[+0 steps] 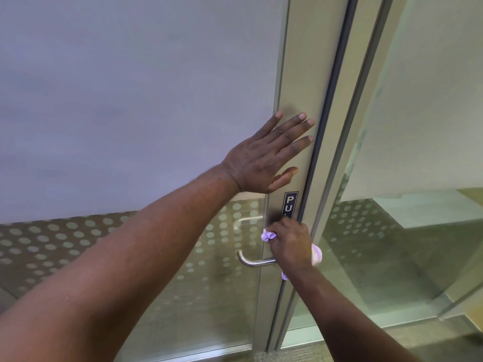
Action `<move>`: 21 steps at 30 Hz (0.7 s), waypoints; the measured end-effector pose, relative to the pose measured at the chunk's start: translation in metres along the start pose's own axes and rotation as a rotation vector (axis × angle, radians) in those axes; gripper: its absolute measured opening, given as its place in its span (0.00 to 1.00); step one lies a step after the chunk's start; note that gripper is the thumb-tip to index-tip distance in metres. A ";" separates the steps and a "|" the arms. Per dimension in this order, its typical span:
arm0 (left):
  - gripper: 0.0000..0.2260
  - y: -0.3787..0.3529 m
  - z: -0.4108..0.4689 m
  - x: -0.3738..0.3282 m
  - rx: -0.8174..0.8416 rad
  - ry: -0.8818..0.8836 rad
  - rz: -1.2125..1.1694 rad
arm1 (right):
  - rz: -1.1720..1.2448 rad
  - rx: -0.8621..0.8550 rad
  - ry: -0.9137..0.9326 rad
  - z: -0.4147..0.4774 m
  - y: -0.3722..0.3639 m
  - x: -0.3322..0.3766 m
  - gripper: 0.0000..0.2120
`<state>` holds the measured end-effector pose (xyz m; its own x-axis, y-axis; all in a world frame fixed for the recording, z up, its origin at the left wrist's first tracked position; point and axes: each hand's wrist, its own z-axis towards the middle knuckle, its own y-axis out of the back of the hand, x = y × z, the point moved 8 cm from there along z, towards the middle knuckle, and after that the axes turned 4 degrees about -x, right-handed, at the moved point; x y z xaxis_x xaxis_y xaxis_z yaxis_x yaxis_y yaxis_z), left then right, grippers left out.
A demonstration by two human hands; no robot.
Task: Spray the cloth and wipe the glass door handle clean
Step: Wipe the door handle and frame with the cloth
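A curved steel door handle (252,261) sticks out to the left from the door's metal frame (300,87). My right hand (288,246) is closed around a lilac and white cloth (316,254), pressed against the frame at the handle's base, just under a dark sign (290,203) whose lower half it hides. Bits of cloth show at both sides of the fist. My left hand (264,155) lies flat with fingers spread on the frame and frosted glass (130,100) above the sign. No spray bottle is in view.
The lower glass carries a pattern of pale dots (65,244). A second glass panel (418,178) stands to the right beyond a dark seal. A second handle on the far side shows faintly through the glass (245,221). Carpet floor runs below.
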<state>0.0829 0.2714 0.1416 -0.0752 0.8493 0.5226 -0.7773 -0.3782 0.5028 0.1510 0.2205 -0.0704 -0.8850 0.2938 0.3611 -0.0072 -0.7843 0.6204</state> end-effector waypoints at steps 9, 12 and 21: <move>0.27 0.001 0.000 0.000 -0.005 -0.005 0.000 | -0.187 0.217 0.058 -0.014 -0.024 -0.002 0.10; 0.27 0.001 0.000 0.000 0.004 -0.004 -0.005 | -0.165 0.215 0.010 -0.014 -0.023 -0.003 0.12; 0.28 -0.001 0.001 -0.001 -0.006 -0.007 0.001 | 0.243 -0.019 -0.608 -0.019 0.013 -0.042 0.10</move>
<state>0.0843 0.2702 0.1412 -0.0714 0.8462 0.5281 -0.7808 -0.3769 0.4983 0.1793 0.1874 -0.0912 -0.4410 0.3589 0.8226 0.1466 -0.8755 0.4605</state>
